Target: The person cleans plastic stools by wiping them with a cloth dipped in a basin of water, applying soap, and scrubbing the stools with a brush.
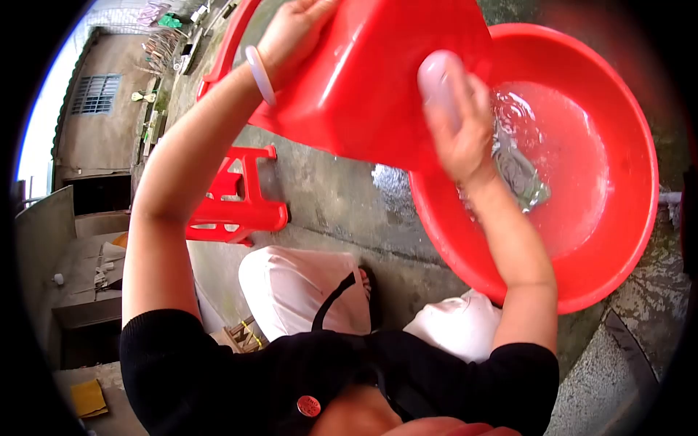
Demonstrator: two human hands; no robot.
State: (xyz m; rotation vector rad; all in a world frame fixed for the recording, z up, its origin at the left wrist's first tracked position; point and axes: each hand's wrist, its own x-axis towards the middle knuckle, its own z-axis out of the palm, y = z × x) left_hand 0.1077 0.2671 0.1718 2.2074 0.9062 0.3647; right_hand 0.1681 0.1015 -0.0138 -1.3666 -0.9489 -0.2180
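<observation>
A large red, box-shaped plastic piece (378, 80) is tilted up in front of me, partly over the basin; its top runs out of view. My left hand (294, 36), with a pale bangle at the wrist, grips its far left side, the fingertips cut off by the frame edge. My right hand (465, 134) is closed round a pale pink, rounded oblong scrubber (440, 80) and presses it to the smooth red side; its underside is hidden. Below the right hand, a greyish-green cloth (520, 174) lies in the water of a big red basin (636, 174).
A red plastic stool (247, 192) stands at the left on wet concrete (320, 196). My white-trousered knees (291, 283) are close to the basin's near rim. A building with a barred window (94, 94) is farther left, and a yellow sheet (89, 398) lies lower left.
</observation>
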